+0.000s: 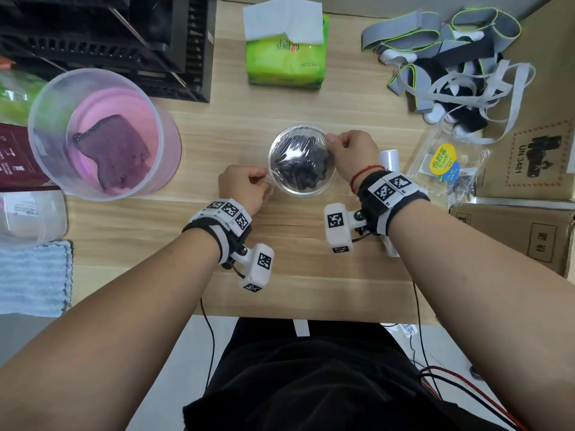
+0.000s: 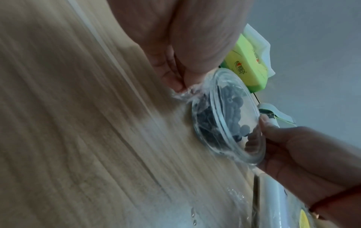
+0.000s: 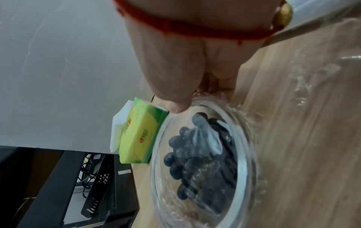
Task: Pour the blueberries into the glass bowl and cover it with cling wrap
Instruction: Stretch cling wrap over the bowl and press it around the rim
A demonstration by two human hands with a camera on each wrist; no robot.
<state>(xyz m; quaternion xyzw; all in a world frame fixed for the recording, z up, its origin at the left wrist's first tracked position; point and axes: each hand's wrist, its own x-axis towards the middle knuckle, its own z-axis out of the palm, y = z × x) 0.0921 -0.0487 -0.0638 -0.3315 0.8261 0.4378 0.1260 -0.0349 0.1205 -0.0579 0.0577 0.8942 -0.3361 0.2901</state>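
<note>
A glass bowl [image 1: 306, 193] of blueberries [image 1: 306, 174] stands mid-table with cling wrap [image 1: 295, 150] stretched over its top. My left hand [image 1: 264, 179] pinches a bunched edge of the wrap at the bowl's near-left rim; the left wrist view shows that pinch [image 2: 182, 88] close to the table beside the bowl [image 2: 252, 155]. At the far-right rim my right hand [image 1: 334, 140] grips the wrap. In the right wrist view its thumb [image 3: 176, 108] lies on the rim [image 3: 156, 154] and its fingers hold the film against the outside wall. The cling wrap roll [image 1: 389, 158] lies behind my right wrist.
A green tissue pack [image 1: 286, 54] stands behind the bowl. A clear tub [image 1: 46, 98] holding a purple cloth is to the left, with a black rack [image 1: 109, 42] behind it. Straps [image 1: 451, 66], a clear yellow-labelled pack [image 1: 445, 163] and cardboard boxes [image 1: 529, 150] crowd the right. A blue towel [image 1: 34, 275] lies near left.
</note>
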